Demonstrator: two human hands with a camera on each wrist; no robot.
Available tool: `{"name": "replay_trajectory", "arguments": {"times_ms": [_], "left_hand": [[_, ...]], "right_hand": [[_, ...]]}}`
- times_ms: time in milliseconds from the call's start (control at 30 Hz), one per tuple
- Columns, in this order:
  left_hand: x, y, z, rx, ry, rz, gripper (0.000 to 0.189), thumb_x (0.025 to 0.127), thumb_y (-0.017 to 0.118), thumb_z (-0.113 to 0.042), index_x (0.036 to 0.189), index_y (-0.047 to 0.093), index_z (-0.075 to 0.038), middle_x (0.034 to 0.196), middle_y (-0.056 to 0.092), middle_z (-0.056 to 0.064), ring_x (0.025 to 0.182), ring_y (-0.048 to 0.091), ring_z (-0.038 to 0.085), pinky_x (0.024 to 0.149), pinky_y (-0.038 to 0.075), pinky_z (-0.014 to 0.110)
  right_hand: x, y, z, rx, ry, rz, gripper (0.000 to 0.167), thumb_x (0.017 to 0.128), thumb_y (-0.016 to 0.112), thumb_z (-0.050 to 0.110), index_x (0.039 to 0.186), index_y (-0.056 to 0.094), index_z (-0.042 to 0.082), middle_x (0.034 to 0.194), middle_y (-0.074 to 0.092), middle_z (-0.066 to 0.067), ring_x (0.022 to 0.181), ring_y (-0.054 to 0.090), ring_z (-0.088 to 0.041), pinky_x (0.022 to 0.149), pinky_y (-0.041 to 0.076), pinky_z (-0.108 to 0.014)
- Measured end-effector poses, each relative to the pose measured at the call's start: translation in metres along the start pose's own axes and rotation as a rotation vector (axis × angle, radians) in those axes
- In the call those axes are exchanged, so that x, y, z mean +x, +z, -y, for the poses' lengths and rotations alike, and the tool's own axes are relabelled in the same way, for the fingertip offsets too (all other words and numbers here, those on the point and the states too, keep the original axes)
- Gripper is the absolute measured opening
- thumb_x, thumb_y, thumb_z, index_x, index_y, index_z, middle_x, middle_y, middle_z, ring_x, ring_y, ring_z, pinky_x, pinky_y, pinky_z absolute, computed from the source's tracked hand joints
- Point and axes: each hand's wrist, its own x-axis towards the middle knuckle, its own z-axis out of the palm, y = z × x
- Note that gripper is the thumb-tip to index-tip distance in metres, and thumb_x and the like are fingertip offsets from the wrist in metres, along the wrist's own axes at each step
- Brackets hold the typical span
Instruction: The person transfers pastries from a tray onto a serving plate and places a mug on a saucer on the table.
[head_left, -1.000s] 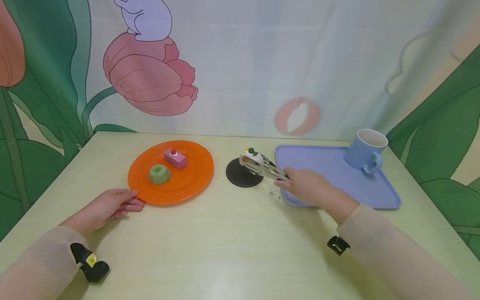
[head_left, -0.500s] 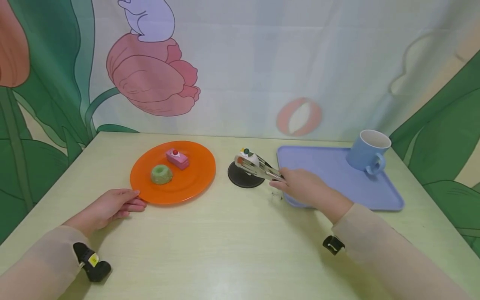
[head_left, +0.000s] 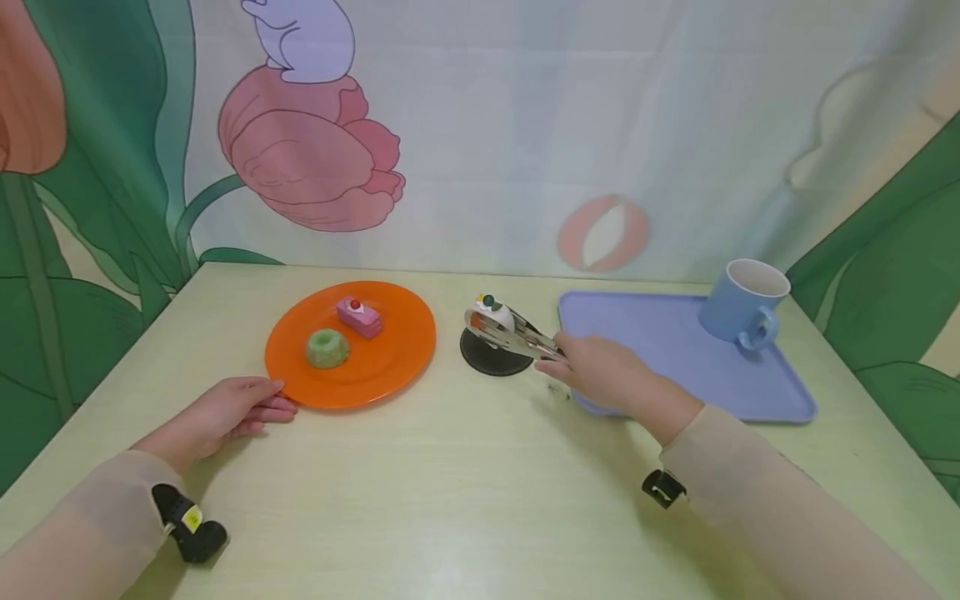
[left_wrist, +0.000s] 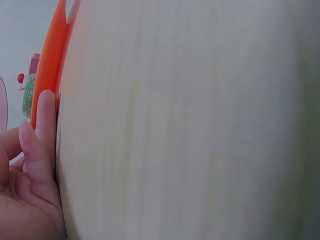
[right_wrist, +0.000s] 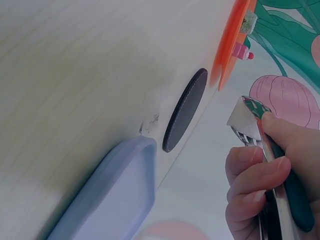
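At the left of the head view, my left hand [head_left: 231, 414] pinches the near-left rim of an orange plate [head_left: 390, 371], as the left wrist view of the plate edge [left_wrist: 50, 65] also shows. On it lie a green ring-shaped toy cake [head_left: 327, 348] and a pink toy cake slice [head_left: 360, 317] with a red topping. My right hand [head_left: 603, 372] holds metal serving tongs [head_left: 521, 343] with dark green grips [right_wrist: 295, 200]. Between the tongs' slotted ends is a small white toy cake [head_left: 501, 315] with dark green and yellow toppings. It hangs above a black round coaster [head_left: 495, 362].
A lavender tray [head_left: 637, 325] lies to the right, partly behind my right hand. A light blue mug [head_left: 735, 300] stands at its far right corner. Dark marks [head_left: 557, 390] show on the table [head_left: 420, 492]. A printed curtain [head_left: 480, 150] hangs behind the table.
My right hand has moved a little to the left, carrying the tongs and white toy cake across above the coaster. The left hand stays at the plate rim. The head view has shifted slightly.
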Motion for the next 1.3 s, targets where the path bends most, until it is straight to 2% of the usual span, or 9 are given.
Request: {"name": "replay_trajectory", "arguments": {"times_ms": [567, 767, 967, 1300], "left_hand": [[0.002, 0.003, 0.002, -0.001, -0.007, -0.001, 0.050, 0.101, 0.039, -0.035, 0.126, 0.047, 0.007, 0.093, 0.070, 0.000, 0.085, 0.066, 0.008, 0.064, 0.048, 0.018], [0.002, 0.000, 0.003, 0.011, 0.003, 0.002, 0.051, 0.100, 0.039, -0.036, 0.127, 0.046, 0.007, 0.092, 0.070, -0.001, 0.084, 0.066, 0.007, 0.064, 0.048, 0.018], [0.003, -0.003, 0.000, 0.011, 0.007, 0.016, 0.051, 0.101, 0.038, -0.035, 0.127, 0.045, 0.008, 0.093, 0.070, -0.001, 0.085, 0.066, 0.007, 0.065, 0.048, 0.018], [0.000, -0.002, -0.002, 0.005, -0.003, 0.027, 0.052, 0.101, 0.037, -0.034, 0.131, 0.041, 0.009, 0.093, 0.069, -0.001, 0.086, 0.066, 0.007, 0.066, 0.049, 0.018]], "right_hand": [[0.001, 0.002, 0.004, 0.016, -0.015, 0.009, 0.034, 0.096, 0.048, 0.043, 0.087, 0.046, 0.010, 0.062, 0.039, -0.002, 0.056, 0.041, -0.018, 0.051, 0.034, -0.032], [0.006, 0.002, 0.007, 0.015, -0.036, 0.011, 0.035, 0.096, 0.047, 0.043, 0.087, 0.046, 0.009, 0.063, 0.039, -0.001, 0.056, 0.039, -0.017, 0.051, 0.033, -0.030], [0.009, 0.000, 0.010, 0.003, -0.025, 0.022, 0.036, 0.096, 0.046, 0.044, 0.090, 0.046, 0.009, 0.064, 0.040, -0.002, 0.056, 0.040, -0.017, 0.050, 0.033, -0.031], [0.013, -0.002, 0.016, -0.016, -0.023, 0.053, 0.039, 0.096, 0.043, 0.046, 0.100, 0.049, 0.008, 0.068, 0.047, -0.003, 0.061, 0.047, -0.020, 0.056, 0.040, -0.035]]}}
